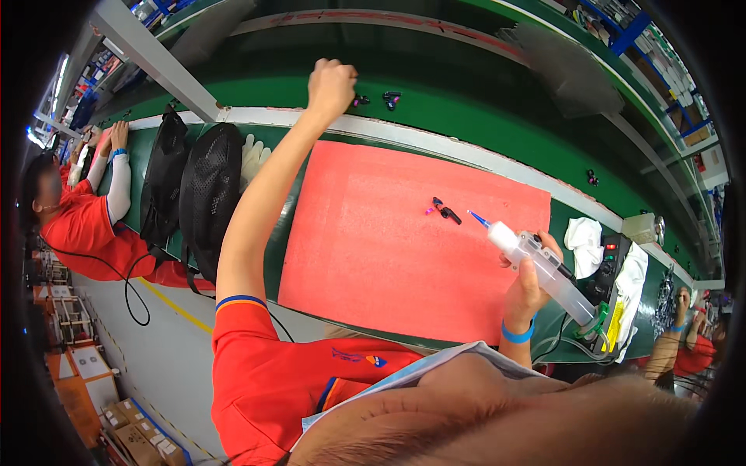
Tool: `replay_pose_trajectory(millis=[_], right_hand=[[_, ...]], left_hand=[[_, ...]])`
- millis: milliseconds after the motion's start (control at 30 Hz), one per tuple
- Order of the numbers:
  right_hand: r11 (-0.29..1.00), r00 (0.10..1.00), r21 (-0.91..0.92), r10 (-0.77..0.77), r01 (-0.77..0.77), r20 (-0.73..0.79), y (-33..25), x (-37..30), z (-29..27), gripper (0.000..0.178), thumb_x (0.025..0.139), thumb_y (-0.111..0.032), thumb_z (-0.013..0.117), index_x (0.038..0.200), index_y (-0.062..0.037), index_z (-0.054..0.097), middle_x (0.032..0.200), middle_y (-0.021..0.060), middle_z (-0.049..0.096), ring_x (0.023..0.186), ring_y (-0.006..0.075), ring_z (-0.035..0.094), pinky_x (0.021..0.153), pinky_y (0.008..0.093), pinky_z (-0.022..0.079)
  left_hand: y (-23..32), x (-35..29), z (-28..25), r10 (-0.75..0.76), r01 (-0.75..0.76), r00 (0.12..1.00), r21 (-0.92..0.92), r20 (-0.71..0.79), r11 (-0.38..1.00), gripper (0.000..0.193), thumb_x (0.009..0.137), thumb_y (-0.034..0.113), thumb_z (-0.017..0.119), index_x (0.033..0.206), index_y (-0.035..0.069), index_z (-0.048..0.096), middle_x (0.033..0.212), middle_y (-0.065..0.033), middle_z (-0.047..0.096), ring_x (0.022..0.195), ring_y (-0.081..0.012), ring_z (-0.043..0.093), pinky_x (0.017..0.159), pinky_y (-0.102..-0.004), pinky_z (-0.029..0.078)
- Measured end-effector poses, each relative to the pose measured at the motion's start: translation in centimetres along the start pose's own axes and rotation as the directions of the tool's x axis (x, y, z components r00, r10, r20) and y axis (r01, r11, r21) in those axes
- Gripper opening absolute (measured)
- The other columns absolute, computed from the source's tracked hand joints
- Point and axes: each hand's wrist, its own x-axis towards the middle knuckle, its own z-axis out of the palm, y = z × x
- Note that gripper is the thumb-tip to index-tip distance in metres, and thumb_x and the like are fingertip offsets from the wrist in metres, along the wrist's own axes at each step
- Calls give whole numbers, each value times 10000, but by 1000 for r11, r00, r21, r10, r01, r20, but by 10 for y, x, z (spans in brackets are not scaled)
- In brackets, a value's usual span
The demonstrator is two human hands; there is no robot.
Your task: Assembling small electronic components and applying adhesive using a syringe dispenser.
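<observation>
My left hand is stretched out over the green conveyor belt, its fingers curled closed; whatever they hold, if anything, is hidden. Right beside it lies a small black part with a pink bit, and another black part is just to the right. My right hand is wrapped round a glue dispensing syringe, a clear barrel with a white front and a thin blue tip. That tip points toward a small black piece with a pink bit, lying on the red foam mat, and stays apart from it.
Black mesh bags and a pale glove sit left of the mat. On the right stand a black control box, white cloths and a clear jar. A white rail borders the belt. A co-worker sits far left.
</observation>
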Motion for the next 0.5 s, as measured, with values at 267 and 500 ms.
replay_pose_trajectory(millis=[267,500], right_hand=[[998,999,37,48,-48,11,1,-1,1,428,718,-135,572,1074,37,410,929,189,522,740,237,559,559,309,508],[999,999,-12,41,-41,-12,-3,-2,5,438,721,-144,535,1099,31,398,918,197,527,647,224,561,527,303,474]], left_hand=[[58,28,19,178,-227,915,100,362,969,109,624,16,567,717,37,619,771,-139,602,777,-285,575,658,-362,485],[49,34,15,82,-158,863,113,499,981,106,638,-27,538,725,-14,597,788,-163,604,779,-311,594,654,-349,495]])
